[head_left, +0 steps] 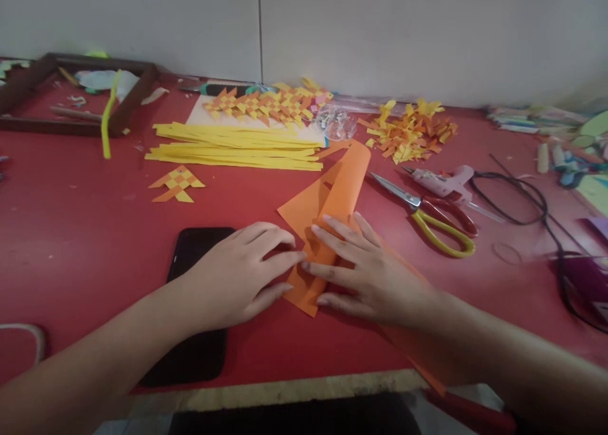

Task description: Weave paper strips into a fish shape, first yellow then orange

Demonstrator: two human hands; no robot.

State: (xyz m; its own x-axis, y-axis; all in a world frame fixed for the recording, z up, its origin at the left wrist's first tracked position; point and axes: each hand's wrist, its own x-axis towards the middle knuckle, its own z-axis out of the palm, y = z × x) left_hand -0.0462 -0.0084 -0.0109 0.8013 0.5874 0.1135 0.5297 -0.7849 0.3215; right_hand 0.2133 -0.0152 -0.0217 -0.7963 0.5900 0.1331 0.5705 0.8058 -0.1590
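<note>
A sheet of orange paper [351, 182] lies on the red table, bent over on itself in a loose curl. My right hand [365, 273] rests on the curled part with its fingers spread. At the sheet's left edge, the fingertips of my left hand [256, 267] touch the paper, the fingers apart. Beneath my left wrist is a black phone [197, 356], partly covered by the arm. A woven orange and yellow paper fish [178, 185] lies beyond the phone. To the right of the sheet are scissors [427, 213] with one red and one yellow handle.
Yellow paper strips [232, 147] lie behind the sheet, with several woven fish [270, 106] beyond them. Orange and yellow scraps [413, 131] are heaped at the back right. A pink glue gun [444, 185] with a dark cord lies near the scissors. A brown frame [57, 128] is at far left.
</note>
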